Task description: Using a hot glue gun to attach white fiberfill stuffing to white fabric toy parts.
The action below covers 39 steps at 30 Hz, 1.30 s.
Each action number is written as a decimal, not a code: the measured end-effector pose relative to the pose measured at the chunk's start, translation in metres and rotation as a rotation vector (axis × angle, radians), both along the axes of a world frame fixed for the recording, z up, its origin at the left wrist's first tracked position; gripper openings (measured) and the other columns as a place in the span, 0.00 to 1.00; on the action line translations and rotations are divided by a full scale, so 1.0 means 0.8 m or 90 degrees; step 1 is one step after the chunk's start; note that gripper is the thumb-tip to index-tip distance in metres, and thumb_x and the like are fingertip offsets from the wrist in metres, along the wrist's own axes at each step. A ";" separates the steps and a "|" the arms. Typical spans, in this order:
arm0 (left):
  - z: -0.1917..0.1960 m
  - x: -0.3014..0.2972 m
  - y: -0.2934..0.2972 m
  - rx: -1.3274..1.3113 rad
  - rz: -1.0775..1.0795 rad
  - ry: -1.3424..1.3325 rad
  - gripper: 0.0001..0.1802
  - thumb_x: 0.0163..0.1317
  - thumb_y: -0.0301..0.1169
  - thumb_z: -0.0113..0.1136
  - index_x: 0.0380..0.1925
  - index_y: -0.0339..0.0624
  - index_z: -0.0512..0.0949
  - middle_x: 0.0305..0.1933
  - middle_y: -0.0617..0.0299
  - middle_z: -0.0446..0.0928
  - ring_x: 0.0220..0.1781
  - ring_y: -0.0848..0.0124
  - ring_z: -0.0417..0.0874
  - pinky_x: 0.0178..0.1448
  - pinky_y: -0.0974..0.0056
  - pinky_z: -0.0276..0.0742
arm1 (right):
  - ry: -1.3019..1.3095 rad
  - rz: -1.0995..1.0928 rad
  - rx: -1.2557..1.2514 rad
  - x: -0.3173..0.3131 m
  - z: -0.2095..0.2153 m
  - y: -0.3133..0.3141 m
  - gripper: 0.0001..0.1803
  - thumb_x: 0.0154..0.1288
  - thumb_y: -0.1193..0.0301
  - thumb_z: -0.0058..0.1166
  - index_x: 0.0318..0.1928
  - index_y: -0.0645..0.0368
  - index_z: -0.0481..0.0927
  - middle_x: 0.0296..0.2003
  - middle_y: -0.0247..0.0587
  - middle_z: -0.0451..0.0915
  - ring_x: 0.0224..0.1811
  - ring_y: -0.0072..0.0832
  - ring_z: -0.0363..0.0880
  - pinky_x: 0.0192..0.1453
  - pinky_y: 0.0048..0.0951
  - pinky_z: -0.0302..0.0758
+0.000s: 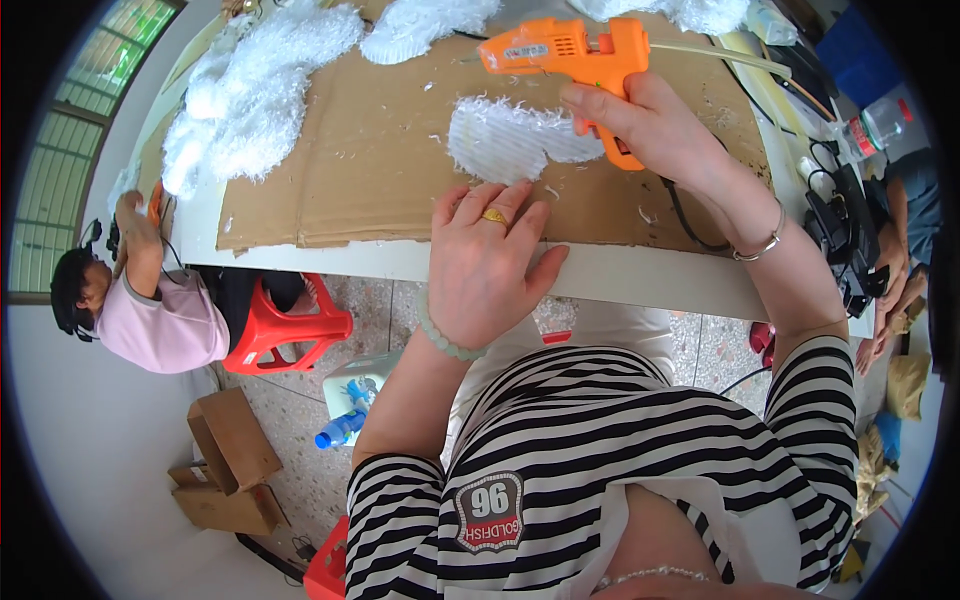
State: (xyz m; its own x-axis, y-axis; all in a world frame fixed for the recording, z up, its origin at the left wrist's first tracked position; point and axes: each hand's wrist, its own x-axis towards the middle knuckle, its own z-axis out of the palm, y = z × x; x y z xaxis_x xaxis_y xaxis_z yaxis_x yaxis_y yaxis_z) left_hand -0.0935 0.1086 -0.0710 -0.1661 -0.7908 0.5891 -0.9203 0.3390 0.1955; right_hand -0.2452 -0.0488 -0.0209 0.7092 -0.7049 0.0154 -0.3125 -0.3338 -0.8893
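Note:
An orange hot glue gun (570,50) is in my right hand (665,130), its nozzle pointing left above the cardboard and a pale glue stick (715,55) sticking out of its back. My fingers wrap around its handle. Beneath the gun lies a white ribbed piece with a frayed, fluffy edge (490,138), shaped somewhat like a wing. My left hand (485,255) rests with fingers spread, the fingertips touching the near edge of that piece. Part of the piece's right end is hidden behind the gun's handle and my right hand.
Brown cardboard (350,190) covers much of the white table. White fluffy material (250,100) is heaped at the left, with more at the back. A black cord (690,222) trails from the gun. A clear bottle (875,130) lies at the right. One co-worker (150,300) sits left; another's arms show right.

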 end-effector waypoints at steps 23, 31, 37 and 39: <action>0.005 0.132 -0.071 0.162 0.195 0.263 0.10 0.61 0.29 0.56 0.38 0.34 0.80 0.33 0.62 0.80 0.31 0.77 0.76 0.39 0.71 0.72 | -0.352 -0.064 0.410 0.032 -0.038 0.042 0.25 0.65 0.50 0.50 0.47 0.60 0.71 0.42 0.38 0.76 0.42 0.33 0.81 0.33 0.24 0.73; 0.004 0.135 -0.124 0.260 0.100 0.286 0.09 0.56 0.28 0.59 0.36 0.37 0.81 0.31 0.55 0.79 0.30 0.69 0.78 0.38 0.68 0.74 | -0.374 -0.084 0.428 0.033 -0.045 0.038 0.25 0.66 0.53 0.50 0.51 0.61 0.70 0.43 0.37 0.75 0.42 0.33 0.81 0.39 0.26 0.75; 0.016 0.129 -0.128 0.344 0.090 0.395 0.08 0.55 0.27 0.60 0.35 0.36 0.81 0.27 0.59 0.78 0.28 0.74 0.77 0.36 0.71 0.73 | -0.379 -0.086 0.455 0.031 -0.040 0.039 0.23 0.67 0.55 0.50 0.50 0.62 0.70 0.42 0.37 0.75 0.42 0.30 0.80 0.45 0.28 0.78; 0.017 0.123 -0.121 0.333 0.081 0.409 0.08 0.55 0.27 0.60 0.34 0.37 0.81 0.26 0.59 0.78 0.28 0.74 0.76 0.36 0.71 0.72 | -0.405 -0.060 0.430 0.033 -0.047 0.035 0.21 0.67 0.56 0.49 0.49 0.62 0.71 0.40 0.36 0.75 0.42 0.25 0.77 0.47 0.28 0.78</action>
State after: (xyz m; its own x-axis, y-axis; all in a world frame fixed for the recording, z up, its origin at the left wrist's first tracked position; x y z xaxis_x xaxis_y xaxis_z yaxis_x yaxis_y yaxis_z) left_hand 0.0047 0.0117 -0.0571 0.1862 -0.9784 0.0903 -0.6013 -0.0408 0.7980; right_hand -0.2192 -0.0205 -0.0584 0.6471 -0.7605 -0.0526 0.3010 0.3183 -0.8989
